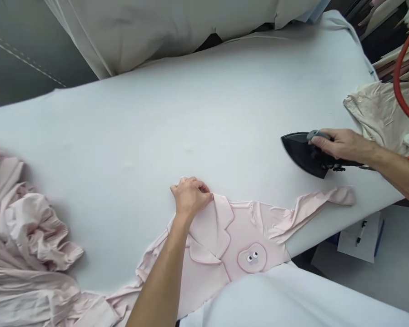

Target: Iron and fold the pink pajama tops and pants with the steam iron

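A pink pajama top (207,277) with a notched collar and a googly-eyed patch lies spread along the near edge of the ironing table. At its collar, my left hand (192,195) is closed with the fingertips pinching the fabric. My right hand (344,144) grips the handle of a black iron (301,152), whose tip points left. The iron is on or just over the white surface, to the right of the collar and beyond the right sleeve (303,211). My left forearm covers part of the top's left side.
Crumpled pink garments (30,245) are heaped at the left. Cream cloth (385,111) lies at the right end of the white table (177,122), near a red hose (400,86). Below the right edge are a paper and a pen (361,233).
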A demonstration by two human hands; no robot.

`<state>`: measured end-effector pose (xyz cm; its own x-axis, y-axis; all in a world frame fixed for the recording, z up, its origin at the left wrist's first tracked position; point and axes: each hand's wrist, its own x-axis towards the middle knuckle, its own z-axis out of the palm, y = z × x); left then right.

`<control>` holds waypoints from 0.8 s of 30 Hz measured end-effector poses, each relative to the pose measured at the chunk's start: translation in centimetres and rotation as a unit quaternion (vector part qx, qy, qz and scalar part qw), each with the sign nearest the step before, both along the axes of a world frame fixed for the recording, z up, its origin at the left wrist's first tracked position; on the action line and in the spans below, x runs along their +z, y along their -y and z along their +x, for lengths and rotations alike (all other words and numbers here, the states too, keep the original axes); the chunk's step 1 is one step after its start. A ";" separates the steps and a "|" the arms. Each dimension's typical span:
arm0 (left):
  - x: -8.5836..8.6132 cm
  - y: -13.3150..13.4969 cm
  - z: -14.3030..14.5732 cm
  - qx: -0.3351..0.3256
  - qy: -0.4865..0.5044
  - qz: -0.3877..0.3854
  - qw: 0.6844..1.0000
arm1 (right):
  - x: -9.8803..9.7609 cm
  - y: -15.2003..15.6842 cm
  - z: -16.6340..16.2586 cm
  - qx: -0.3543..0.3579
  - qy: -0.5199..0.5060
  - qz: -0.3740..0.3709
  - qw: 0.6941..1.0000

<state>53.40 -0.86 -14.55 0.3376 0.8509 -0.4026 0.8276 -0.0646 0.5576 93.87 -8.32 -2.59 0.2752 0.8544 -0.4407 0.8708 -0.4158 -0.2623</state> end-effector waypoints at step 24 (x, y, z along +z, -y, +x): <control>1.6 -3.0 0.7 -0.163 -0.169 0.001 0.972 | -3.5 7.5 -32.3 0.040 0.042 -0.121 0.991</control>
